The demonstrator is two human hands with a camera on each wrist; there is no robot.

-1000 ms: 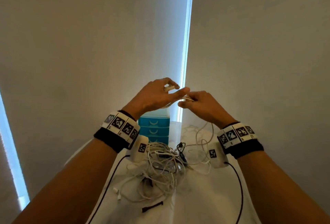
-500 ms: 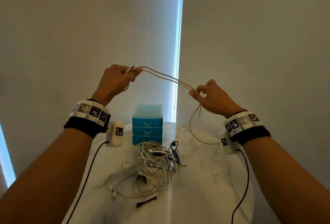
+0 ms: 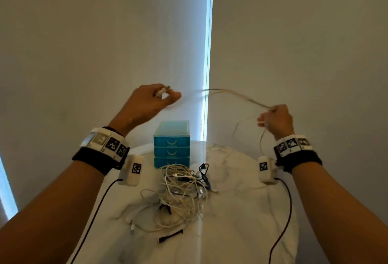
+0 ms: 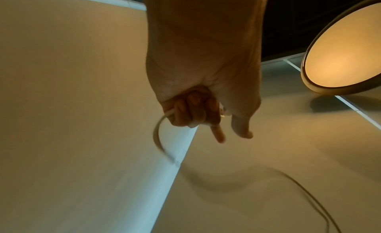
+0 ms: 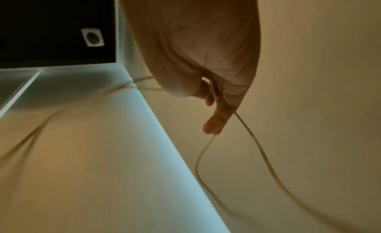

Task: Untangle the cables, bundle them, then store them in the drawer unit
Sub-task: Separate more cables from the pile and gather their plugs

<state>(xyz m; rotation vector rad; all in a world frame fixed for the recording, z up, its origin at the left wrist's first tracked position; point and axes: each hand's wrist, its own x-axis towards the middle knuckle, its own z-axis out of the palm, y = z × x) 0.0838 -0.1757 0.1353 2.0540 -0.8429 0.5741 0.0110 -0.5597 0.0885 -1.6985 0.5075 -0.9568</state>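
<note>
Up in front of me, above the surface (image 3: 241, 211), I hold one pale cable (image 3: 237, 95) strung between my two hands. My left hand (image 3: 147, 104) has its fingers curled round one end of it; in the left wrist view the cable (image 4: 157, 133) leaves the little-finger side of my fist (image 4: 193, 109) in a curve, while my forefinger and thumb stick out beyond the grip. My right hand (image 3: 277, 120) pinches the same cable further along, and from that pinch two blurred strands run back toward my left hand. In the right wrist view the cable (image 5: 253, 138) passes between my thumb and fingers (image 5: 218, 96) and drops away in a loose loop below the hand. Its lower run hangs down just inside my right wrist, toward the surface.

Below and between my hands lies the tangle of cables (image 3: 180, 192), mostly white with a few dark ones, heaped on the white surface. Just beyond the tangle, under the gap between my hands, stands the blue drawer unit (image 3: 171, 144), its three drawers closed. A short black strap (image 3: 170, 236) lies on the near side of the tangle, closer to me than either hand. Both wrists carry marker bands, each with a dark lead trailing down across the surface.
</note>
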